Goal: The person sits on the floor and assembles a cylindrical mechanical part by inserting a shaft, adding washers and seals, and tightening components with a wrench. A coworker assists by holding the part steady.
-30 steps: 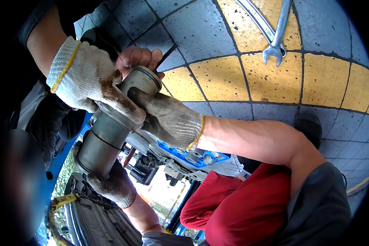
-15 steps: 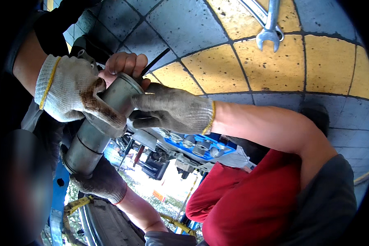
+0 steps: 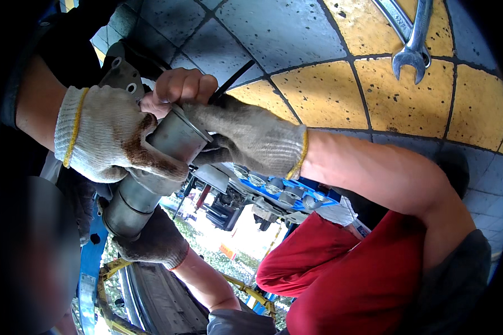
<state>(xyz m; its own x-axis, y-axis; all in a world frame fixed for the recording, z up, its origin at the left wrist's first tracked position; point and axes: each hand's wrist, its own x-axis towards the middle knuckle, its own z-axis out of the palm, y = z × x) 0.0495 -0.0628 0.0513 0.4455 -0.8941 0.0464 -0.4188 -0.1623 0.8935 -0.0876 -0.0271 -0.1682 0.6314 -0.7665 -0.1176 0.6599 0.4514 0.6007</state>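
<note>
A grey metal cylinder [image 3: 127, 209] with a rimmed collar at each end slants across the left half of the view. My left hand [image 3: 153, 240], in a dark grey glove, cups its lower end. At the upper end, my gloved right hand [image 3: 251, 134] curls against the collar, fingertips partly hidden. A co-worker's stained white glove [image 3: 106, 134] clasps the cylinder's middle from the left. Behind the upper collar, a bare hand [image 3: 179, 89], also not mine, is closed beside a thin black rod [image 3: 236, 78]. A metal bracket with holes [image 3: 120, 75] lies just left of that hand.
Two wrenches [image 3: 411, 58] lie on the yellow and grey tiled floor [image 3: 279, 33]. A blue tray [image 3: 331, 195] of round metal parts sits beyond my right forearm. A blue post [image 3: 89, 279] and yellow bars [image 3: 251, 291] stand near the lower edge.
The view has shifted, so most things appear farther right and lower. My right hand's fingers have risen over the upper collar, which now shows more edge-on. The other hands keep their hold.
</note>
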